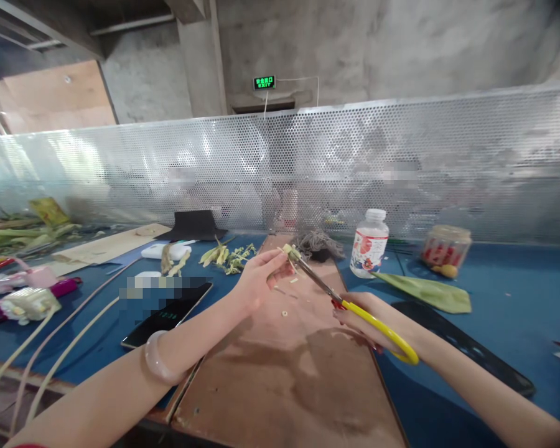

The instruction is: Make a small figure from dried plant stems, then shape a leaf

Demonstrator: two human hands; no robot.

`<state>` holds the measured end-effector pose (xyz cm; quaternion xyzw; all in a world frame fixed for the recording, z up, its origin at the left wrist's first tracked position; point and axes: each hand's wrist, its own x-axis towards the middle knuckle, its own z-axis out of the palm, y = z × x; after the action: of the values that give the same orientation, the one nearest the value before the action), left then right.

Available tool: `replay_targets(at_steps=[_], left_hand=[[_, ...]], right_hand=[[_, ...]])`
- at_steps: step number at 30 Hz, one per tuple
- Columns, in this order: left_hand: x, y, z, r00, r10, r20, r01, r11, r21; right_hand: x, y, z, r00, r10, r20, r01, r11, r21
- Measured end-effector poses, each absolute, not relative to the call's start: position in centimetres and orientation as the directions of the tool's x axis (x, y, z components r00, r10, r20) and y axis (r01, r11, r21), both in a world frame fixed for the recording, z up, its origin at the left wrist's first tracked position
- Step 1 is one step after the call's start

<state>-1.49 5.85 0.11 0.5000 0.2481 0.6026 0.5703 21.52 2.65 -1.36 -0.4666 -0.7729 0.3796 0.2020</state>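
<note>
Pinching the piece (291,251) in the left grip (260,275) above the middle of the desk (284,367), clasping scissors (321,283) in the right grip (371,314), best to snip in small bites clear of the fingertips (279,257).

A person's left forearm (200,339) extends from the lower left, its left hand (260,277) raised at center with thumb and fingers pinched together at the tips. From the lower right, the right forearm (466,379) slants inward, its right hand (371,314) held slightly lower, fingers curled in a grip, the two hands near but apart.
</note>
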Motion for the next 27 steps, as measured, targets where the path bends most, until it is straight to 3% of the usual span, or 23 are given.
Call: replay_targets(at_steps=[27], left_hand=[[-1.24, 5.52, -0.24, 0.275, 0.899, 0.342, -0.377, -0.227, 0.898]], right_hand=[[21.44, 2.64, -1.50, -0.529, 0.848, -0.020, 0.523, 0.308, -0.795]])
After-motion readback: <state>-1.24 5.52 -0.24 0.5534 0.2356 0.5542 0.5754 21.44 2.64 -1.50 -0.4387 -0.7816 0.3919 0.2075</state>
